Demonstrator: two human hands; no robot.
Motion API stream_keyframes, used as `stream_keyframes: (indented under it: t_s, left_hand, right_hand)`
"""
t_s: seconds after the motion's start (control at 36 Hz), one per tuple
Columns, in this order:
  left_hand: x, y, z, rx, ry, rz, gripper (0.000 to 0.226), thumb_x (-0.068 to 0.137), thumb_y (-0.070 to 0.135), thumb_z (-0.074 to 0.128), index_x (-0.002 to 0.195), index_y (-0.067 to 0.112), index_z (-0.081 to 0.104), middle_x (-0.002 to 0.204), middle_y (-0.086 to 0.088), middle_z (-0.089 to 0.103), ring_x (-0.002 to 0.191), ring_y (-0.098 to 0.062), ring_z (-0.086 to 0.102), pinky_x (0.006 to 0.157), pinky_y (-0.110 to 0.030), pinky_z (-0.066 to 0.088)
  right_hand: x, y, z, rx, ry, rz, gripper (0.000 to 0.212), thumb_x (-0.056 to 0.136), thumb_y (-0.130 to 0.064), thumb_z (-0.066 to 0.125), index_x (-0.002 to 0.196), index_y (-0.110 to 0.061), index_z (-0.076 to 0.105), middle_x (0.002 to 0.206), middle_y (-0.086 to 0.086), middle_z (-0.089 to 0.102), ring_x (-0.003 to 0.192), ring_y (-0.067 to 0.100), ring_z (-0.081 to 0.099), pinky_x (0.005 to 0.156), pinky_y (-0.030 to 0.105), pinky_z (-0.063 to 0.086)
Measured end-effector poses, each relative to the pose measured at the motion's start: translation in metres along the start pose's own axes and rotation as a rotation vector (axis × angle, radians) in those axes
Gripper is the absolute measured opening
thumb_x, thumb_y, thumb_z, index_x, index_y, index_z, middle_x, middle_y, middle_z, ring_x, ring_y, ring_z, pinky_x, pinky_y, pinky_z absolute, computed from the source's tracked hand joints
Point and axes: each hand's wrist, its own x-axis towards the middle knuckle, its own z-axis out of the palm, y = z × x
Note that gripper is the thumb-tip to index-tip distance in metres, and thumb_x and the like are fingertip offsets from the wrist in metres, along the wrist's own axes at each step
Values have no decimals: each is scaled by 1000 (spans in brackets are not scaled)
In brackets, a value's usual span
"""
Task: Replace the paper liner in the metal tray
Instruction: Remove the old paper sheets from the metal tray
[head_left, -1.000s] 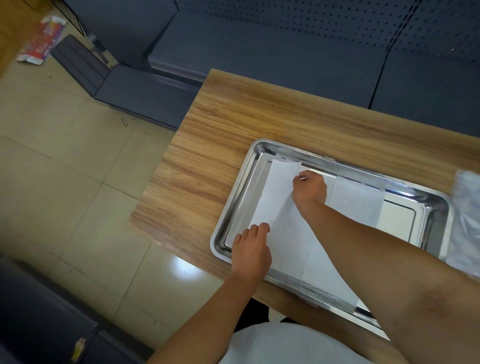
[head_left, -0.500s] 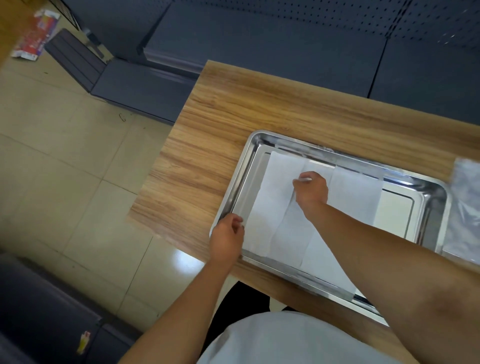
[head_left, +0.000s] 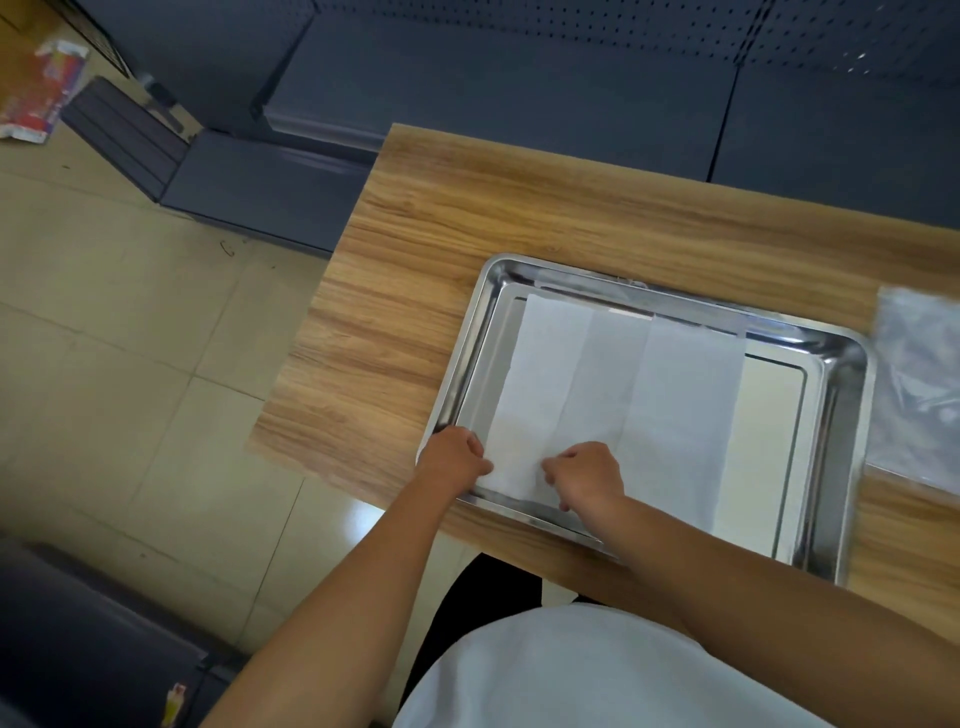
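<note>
In the metal tray (head_left: 836, 364), white paper liner (head_left: 623, 384) lies flat under both hands.

I see both forearms bare from elbow to wrist, with no sleeves, watch or gloves on the left hand (head_left: 453, 457) or right hand (head_left: 586, 475). A plain white shirt (head_left: 597, 670) covers the torso. Dark trousers (head_left: 488, 587) show below it.
</note>
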Motion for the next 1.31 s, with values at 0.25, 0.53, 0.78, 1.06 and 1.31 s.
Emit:
stream_keyframes:
  t_s: [0.25, 0.53, 0.78, 1.06, 1.31]
  left_hand:
    - [-5, 7, -6, -31, 4, -1, 8, 81, 17, 72, 86, 14, 67, 99, -5, 71, 93, -17, 65, 78, -23, 46]
    - [-11, 9, -9, -124, -30, -42, 20, 78, 10, 75, 74, 19, 58, 82, 0, 65, 63, -14, 62, 72, -28, 56]
    - [-14, 11, -8, -44, -3, -76, 22, 76, 11, 76, 71, 19, 56, 92, -4, 70, 91, -22, 68, 84, -33, 57]
    - [-13, 8, -3, 146, 18, -33, 19, 81, 12, 72, 98, 6, 66, 102, -8, 71, 98, -20, 66, 78, -25, 49]
    - [9, 18, -19, 333, -164, 88, 28, 83, 23, 71, 108, 9, 68, 107, -7, 70, 95, -21, 67, 77, -26, 52]
  right_hand:
    - [-2, -8, 9, 154, -113, 166, 15, 81, -8, 74, 81, 3, 64, 59, 15, 58, 39, 21, 53, 38, 21, 39]
    - [0, -3, 19, 148, -82, 141, 23, 79, -15, 79, 90, 2, 68, 84, 11, 70, 70, 23, 63, 62, 28, 49]
    - [-1, 7, 14, -174, 17, 1, 8, 86, -18, 65, 86, -11, 61, 82, 5, 64, 69, 19, 59, 58, 28, 45]
    - [-7, 16, 9, -400, 37, -102, 19, 84, -31, 60, 73, -15, 58, 72, 1, 61, 72, 23, 66, 61, 28, 46]
    - [-12, 13, 4, -345, 54, -133, 32, 87, -46, 64, 86, -14, 65, 81, 1, 66, 76, 19, 65, 73, 33, 55]
